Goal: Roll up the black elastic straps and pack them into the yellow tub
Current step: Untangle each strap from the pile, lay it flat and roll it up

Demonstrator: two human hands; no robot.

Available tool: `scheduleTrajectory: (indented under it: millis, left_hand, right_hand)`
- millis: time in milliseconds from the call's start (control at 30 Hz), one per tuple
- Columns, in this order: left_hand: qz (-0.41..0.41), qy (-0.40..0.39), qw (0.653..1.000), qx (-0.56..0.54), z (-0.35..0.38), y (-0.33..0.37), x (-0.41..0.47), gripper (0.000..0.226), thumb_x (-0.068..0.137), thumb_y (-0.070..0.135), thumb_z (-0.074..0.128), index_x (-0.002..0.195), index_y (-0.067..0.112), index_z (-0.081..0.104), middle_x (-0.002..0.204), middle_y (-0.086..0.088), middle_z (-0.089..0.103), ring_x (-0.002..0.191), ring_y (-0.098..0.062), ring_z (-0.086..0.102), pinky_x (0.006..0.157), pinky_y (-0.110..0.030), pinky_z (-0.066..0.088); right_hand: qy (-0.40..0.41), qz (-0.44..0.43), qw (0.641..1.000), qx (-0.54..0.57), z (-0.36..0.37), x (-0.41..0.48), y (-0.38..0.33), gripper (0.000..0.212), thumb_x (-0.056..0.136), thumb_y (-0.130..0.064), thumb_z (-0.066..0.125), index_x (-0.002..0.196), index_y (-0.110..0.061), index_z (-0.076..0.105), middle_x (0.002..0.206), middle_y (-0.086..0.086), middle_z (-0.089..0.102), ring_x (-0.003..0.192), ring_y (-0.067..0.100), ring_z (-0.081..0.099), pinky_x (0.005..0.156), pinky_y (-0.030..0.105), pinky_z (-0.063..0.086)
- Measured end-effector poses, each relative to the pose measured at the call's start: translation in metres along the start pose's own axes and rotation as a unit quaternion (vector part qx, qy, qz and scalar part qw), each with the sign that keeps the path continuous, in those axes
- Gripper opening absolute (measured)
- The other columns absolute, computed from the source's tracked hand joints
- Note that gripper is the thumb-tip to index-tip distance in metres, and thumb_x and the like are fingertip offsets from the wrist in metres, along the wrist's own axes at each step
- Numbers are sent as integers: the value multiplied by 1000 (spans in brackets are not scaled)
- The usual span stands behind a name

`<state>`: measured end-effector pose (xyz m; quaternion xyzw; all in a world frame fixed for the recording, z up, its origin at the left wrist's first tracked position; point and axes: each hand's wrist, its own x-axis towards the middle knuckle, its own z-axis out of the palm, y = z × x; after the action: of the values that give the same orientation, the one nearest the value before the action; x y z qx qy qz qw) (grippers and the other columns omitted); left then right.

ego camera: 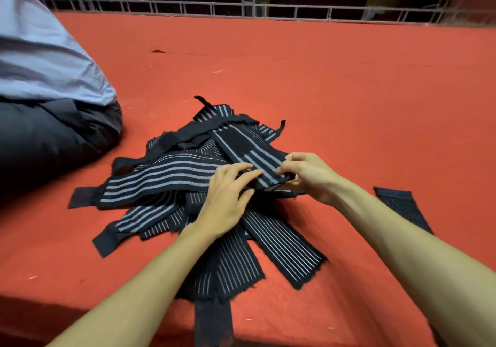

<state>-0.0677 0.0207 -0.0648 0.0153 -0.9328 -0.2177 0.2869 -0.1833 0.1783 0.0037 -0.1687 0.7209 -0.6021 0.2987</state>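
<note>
A pile of black elastic straps (171,175) with grey stripes lies in the middle of the red table (322,78). Both hands work on the near end of one strap (257,156) that runs up over the pile. My left hand (228,199) has its fingers on that end, which is folded or starting to curl. My right hand (308,177) pinches the same end from the right side. A single strap (402,207) lies apart on the right. No yellow tub is in view.
Another person in a light shirt and dark trousers (40,91) sits on the table at the left. A metal railing (241,8) runs along the far edge. The table's near edge is at the bottom left.
</note>
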Motion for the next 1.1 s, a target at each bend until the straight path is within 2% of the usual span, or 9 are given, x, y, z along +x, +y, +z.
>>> scheduleTrajectory:
  millis: [200, 367, 467, 533, 600, 767, 867, 967, 1100]
  left_hand:
    - [138, -20, 985, 102, 12, 50, 14, 41, 83, 16, 65, 124, 18, 61, 112, 2, 62, 107, -20, 50, 95, -31, 29]
    - [238, -34, 964, 110, 32, 103, 19, 24, 86, 21, 51, 98, 15, 71, 78, 3, 64, 69, -21, 62, 61, -30, 48]
    - [272, -109, 951, 96, 53, 126, 10, 30, 89, 31, 45, 97, 20, 72, 78, 4, 65, 72, -21, 64, 61, -29, 51]
    - [235, -213, 948, 32, 64, 138, 4, 28, 93, 36, 54, 108, 20, 70, 95, 3, 69, 89, -19, 65, 77, -33, 51]
    - [135, -291, 945, -66, 74, 146, 0, 29, 95, 38, 56, 113, 19, 68, 108, 5, 69, 101, -10, 60, 91, -32, 47]
    - [-20, -206, 963, -175, 104, 153, 9, 33, 103, 20, 43, 133, 15, 55, 131, -2, 58, 125, -14, 50, 108, -25, 33]
    - [-16, -270, 952, -143, 130, 155, 12, 44, 104, 25, 39, 148, 19, 35, 149, -1, 41, 140, -15, 31, 116, -27, 19]
    - [40, -257, 964, -55, 148, 153, 8, 41, 103, 34, 39, 143, 24, 42, 143, 6, 45, 138, -13, 31, 114, -32, 20]
    - [54, -191, 977, -82, 150, 149, 5, 21, 99, 31, 49, 116, 22, 55, 116, 9, 52, 116, -10, 44, 102, -27, 29]
  right_hand:
    - [-25, 0, 999, -44, -59, -53, 2, 23, 86, 3, 60, 69, -12, 54, 71, 14, 65, 58, 25, 66, 43, 20, 43]
    - [36, 14, 998, -46, -103, -89, 11, 14, 87, -1, 59, 75, -4, 65, 63, 14, 63, 45, 13, 56, 41, 17, 39]
    - [92, 37, 988, -119, -123, -100, 33, 18, 87, -4, 60, 70, -5, 64, 53, 7, 60, 38, 10, 49, 38, 18, 34]
    - [112, 42, 975, -186, -134, -104, 52, 21, 86, -10, 64, 65, -10, 63, 51, 4, 58, 38, 12, 47, 36, 18, 33]
    - [116, 41, 961, -248, -144, -106, 70, 18, 85, -15, 66, 67, -14, 67, 54, 1, 58, 43, 13, 50, 39, 19, 36]
    - [106, -15, 977, -185, -160, -109, 94, 9, 86, -9, 68, 79, -10, 73, 80, 8, 69, 70, 12, 58, 67, 27, 46]
    - [95, -19, 985, -142, -165, -113, 105, 14, 82, -14, 76, 89, -3, 74, 65, 2, 58, 58, 8, 51, 57, 23, 42]
    - [77, -4, 994, -82, -170, -116, 112, 25, 80, -17, 78, 93, 3, 70, 60, 5, 51, 48, 10, 51, 42, 23, 47]
    - [25, 4, 997, -70, -176, -118, 109, 19, 85, -16, 72, 99, -4, 69, 82, 12, 60, 66, 9, 59, 59, 22, 53]
